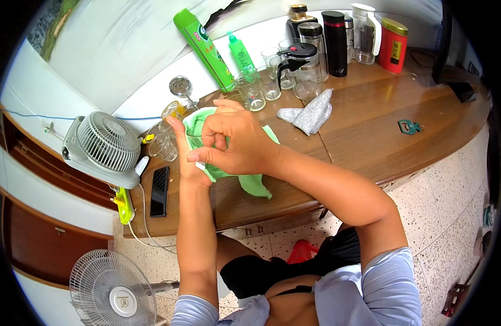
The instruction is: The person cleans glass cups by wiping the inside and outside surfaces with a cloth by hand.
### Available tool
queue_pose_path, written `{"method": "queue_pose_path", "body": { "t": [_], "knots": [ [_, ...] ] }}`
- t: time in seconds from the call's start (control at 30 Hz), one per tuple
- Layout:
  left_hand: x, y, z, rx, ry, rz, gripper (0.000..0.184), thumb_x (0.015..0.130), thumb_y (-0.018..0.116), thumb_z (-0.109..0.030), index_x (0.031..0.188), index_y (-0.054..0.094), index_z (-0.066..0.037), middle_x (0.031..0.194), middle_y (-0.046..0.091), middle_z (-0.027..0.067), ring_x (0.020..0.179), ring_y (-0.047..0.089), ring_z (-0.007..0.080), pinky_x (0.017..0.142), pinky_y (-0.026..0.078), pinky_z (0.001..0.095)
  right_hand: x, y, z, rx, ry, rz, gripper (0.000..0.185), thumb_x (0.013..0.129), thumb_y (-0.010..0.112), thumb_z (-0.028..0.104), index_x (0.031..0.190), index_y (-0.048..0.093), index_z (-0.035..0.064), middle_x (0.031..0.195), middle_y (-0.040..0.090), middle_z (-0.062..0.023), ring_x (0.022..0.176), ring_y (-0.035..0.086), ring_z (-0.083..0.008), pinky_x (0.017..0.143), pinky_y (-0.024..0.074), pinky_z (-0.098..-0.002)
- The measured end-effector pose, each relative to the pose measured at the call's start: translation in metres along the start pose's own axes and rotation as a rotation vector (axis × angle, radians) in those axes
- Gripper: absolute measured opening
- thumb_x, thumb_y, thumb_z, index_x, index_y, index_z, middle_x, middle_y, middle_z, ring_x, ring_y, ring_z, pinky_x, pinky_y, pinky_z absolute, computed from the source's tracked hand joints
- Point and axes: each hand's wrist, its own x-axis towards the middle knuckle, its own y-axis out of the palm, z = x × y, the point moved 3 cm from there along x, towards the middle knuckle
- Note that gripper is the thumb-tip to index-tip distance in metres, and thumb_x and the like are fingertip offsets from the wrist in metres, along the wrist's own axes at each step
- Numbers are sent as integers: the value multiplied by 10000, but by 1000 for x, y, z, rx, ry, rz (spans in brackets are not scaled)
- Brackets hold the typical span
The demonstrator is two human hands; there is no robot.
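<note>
My left hand (188, 155) is closed around a light green cloth (255, 186), thumb pointing up, above the wooden table's near left part. The cloth drapes below and behind my right hand (234, 136). That hand's fingers are curled in against the cloth, close to my left palm. A thin clear edge, perhaps of a glass, shows between the hands, but most of it is hidden. Just beyond my hands stand several clear drinking glasses (250, 93). Left of my left hand are a glass mug (163, 146) and a black phone (160, 191).
On the table (364, 117) are a crumpled grey cloth (310, 113), a glass teapot (307, 76), a black flask (335, 46), a red tin (393, 49), a green spray can (206, 51) and a bottle opener (410, 126). A small fan (106, 141) and a power strip (124, 205) sit left.
</note>
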Motion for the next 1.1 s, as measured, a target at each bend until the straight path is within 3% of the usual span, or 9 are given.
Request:
{"method": "queue_pose_path", "body": {
  "t": [0.17,0.33,0.43,0.5,0.57,0.63,0.77,1.07,1.1],
  "knots": [
    [5,-2,5,-76,-4,-64,747,1052,370,-769,976,669,-90,884,660,38,807,633,160,707,533,325,2,-4,-8,-12,-4,46,505,792,926,370,668,500,129,570,472,-1,586,521,-244,675,437,-392],
    [6,-2,5,-160,7,-146,573,1052,545,-656,982,666,-100,937,712,62,887,698,217,789,590,400,3,-2,-6,61,49,41,442,795,919,320,706,542,108,641,555,-38,636,577,-273,671,464,-392],
    [1,15,3,-141,9,-251,552,1057,554,-637,984,671,-103,1003,712,63,940,694,221,821,590,410,2,1,-5,112,61,33,358,808,903,290,777,603,97,710,617,-52,714,624,-283,721,494,-394],
    [11,-24,10,-288,-27,-11,617,1049,541,-666,1133,670,-69,1104,706,86,1020,695,241,877,586,422,2,1,-3,123,43,46,301,835,883,277,847,649,88,793,651,-67,798,639,-286,774,502,-391],
    [12,-32,12,-324,-50,40,674,1043,530,-685,1219,666,-49,1174,699,106,1076,693,256,916,585,429,3,1,-1,106,4,74,259,877,857,272,928,694,78,907,678,-89,904,636,-289,836,498,-386],
    [5,-11,10,-252,-57,-100,697,1041,522,-695,1241,660,-43,1212,690,121,1108,688,266,937,587,430,2,1,0,54,-44,90,238,890,836,275,965,706,91,958,683,-86,965,631,-298,901,478,-405],
    [5,3,6,-295,-85,-11,760,1030,484,-740,1260,656,-36,1224,689,127,1123,687,269,955,589,441,2,0,5,6,-52,132,228,901,814,294,998,722,109,1013,683,-73,1034,622,-304,986,441,-424],
    [5,1,4,-135,-38,-22,918,966,414,-853,1358,608,-46,1286,663,126,1179,669,259,1005,575,460,4,-12,-15,-175,-11,43,214,948,759,216,1075,681,61,1034,687,-118,1024,642,-310,954,468,-432],
    [5,4,4,8,-4,-175,917,996,370,-834,1371,591,-27,1301,654,129,1203,660,256,1033,560,438,3,-11,-20,-143,14,46,213,949,756,204,1074,674,52,1035,687,-126,1007,649,-313,940,479,-432]
  ]
}}
